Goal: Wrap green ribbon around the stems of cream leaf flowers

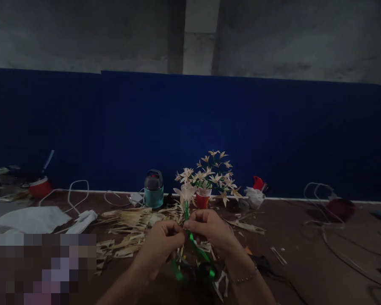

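A pale artificial flower (186, 192) with a green stem stands upright between my hands. My left hand (165, 242) is closed in a pinch at the lower stem. Just above and to the right, my right hand (209, 228) pinches the stem below the bloom. Shiny green tape (200, 250) trails down from between the hands; the fingers hide just where it meets the stem. Below the hands lie dark-handled scissors (205, 271), partly blurred. Behind the flower, a red and white cup (202, 198) holds a bunch of similar pale flowers (214, 176).
Dried husk pieces (130, 220) spread over the brown table (305, 271) to the left. A teal and black bottle (154, 189) stands behind them. White plastic (31, 218) and a red container (40, 187) lie far left. Cables (333, 245) trail at right, before a blue partition (146, 127).
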